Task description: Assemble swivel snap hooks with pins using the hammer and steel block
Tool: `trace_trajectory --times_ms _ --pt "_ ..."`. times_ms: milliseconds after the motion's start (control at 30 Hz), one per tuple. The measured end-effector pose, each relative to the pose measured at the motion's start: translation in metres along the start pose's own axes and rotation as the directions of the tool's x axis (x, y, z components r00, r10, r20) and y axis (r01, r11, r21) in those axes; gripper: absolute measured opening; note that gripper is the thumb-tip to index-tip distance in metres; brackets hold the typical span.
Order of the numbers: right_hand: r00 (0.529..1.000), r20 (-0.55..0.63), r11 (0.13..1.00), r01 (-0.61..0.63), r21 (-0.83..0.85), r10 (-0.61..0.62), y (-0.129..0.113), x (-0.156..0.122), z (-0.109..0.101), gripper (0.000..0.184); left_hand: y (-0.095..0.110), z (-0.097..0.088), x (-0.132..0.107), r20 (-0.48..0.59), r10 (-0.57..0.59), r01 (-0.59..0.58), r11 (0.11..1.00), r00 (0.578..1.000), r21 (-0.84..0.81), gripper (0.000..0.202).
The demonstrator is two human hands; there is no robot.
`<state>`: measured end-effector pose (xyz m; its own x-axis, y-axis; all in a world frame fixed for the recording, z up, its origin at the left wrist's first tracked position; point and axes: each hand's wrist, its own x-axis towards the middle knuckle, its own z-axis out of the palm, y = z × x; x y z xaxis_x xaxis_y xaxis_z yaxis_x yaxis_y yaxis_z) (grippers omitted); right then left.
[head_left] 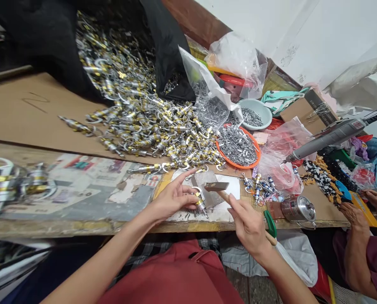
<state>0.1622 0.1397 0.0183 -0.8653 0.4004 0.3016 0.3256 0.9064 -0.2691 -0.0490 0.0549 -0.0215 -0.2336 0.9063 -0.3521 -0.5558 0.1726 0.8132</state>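
Observation:
My left hand (176, 197) pinches a small silver-and-yellow figure with a curved crescent piece (200, 203), which looks like a keychain charm. It is held at the left side of a flat grey metal block (211, 199) lying on a white sheet (233, 192). In my right hand (250, 228) is a hammer (216, 186), gripped by its wooden handle. The hammer's head hangs over the block; whether it touches cannot be judged. A big heap of similar silver-and-yellow figures (150, 122) spills from a black bag (172, 50) just beyond my hands.
An orange basket (258, 159) of small metal clasps and a pale bowl (266, 110) of metal pins stand beyond. Blue-and-silver charms (257, 190), a metal mug (299, 209) and a hanging electric screwdriver (329, 137) are rightward. A co-worker's hands (354, 215) work at far right.

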Motion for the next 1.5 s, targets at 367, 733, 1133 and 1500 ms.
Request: trace_trajectory --times_ms 367,733,1133,1500 --pt "0.904 0.209 0.88 -0.416 0.229 0.373 0.073 0.0 0.027 0.039 -0.001 -0.001 -0.002 -0.057 0.095 -0.074 0.95 0.994 0.304 0.022" --pt "0.934 0.14 0.846 -0.225 -0.484 0.329 0.086 0.08 0.049 0.03 -0.001 0.008 -0.005 0.028 0.522 -0.416 0.643 0.852 0.643 0.008" --pt "0.969 0.193 0.914 -0.069 -0.4 0.157 0.098 0.079 0.048 0.041 -0.003 0.011 -0.009 0.006 0.54 -0.438 0.676 0.841 0.593 0.004" --pt "0.975 0.151 0.896 -0.085 -0.436 0.166 0.097 0.071 0.061 0.03 -0.001 0.012 -0.01 -0.019 0.522 -0.401 0.677 0.853 0.617 0.006"
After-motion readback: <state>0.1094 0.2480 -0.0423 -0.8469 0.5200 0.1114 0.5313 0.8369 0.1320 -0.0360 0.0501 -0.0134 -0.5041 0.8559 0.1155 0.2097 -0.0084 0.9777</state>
